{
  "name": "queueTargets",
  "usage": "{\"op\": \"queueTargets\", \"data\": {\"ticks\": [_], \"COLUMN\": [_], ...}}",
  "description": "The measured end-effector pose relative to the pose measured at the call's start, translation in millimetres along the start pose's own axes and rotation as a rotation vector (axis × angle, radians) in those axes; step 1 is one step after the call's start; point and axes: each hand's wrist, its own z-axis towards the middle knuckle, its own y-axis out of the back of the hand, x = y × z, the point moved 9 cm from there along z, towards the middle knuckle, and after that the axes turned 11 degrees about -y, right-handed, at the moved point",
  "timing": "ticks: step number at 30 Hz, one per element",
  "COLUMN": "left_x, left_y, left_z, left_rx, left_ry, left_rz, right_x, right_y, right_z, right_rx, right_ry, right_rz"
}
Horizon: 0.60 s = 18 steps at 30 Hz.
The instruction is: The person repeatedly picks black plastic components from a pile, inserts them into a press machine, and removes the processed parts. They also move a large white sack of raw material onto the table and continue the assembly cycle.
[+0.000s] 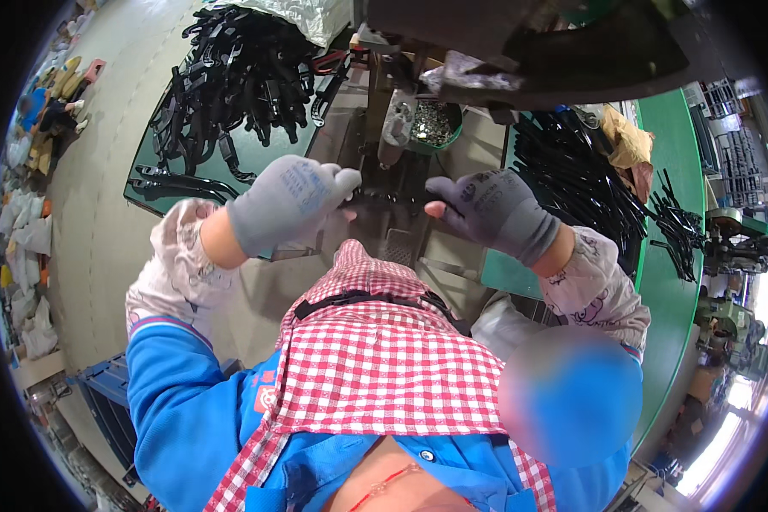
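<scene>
Both my hands wear grey knit gloves and grip one long black plastic strip (pixel 390 198) between them, held level under a small press machine (pixel 398 119). My left hand (pixel 286 202) pinches the strip's left end. My right hand (pixel 486 209) pinches its right end. The middle of the strip crosses in front of the machine's base. A green bowl of small metal parts (pixel 436 125) sits just behind the machine.
A heap of black plastic parts (pixel 239 72) lies on the green table at the left. More long black strips (pixel 576 175) are piled on the green table at the right. A red checked apron (pixel 375 350) covers my lap. A blue crate (pixel 102 397) stands at lower left.
</scene>
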Motion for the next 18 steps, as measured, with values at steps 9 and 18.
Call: {"op": "queueTargets", "data": {"ticks": [9,18], "left_x": [51,73], "left_y": [1,60], "left_z": [11,64], "left_rx": [-0.067,-0.301], "left_ry": [-0.108,-0.339], "left_rz": [0.075,0.401], "right_x": [4,-56], "right_y": [-8,15], "right_z": [36,54], "right_rx": [-0.126,-0.288], "right_ry": [-0.134,-0.195], "right_rz": [-0.063,-0.08]}}
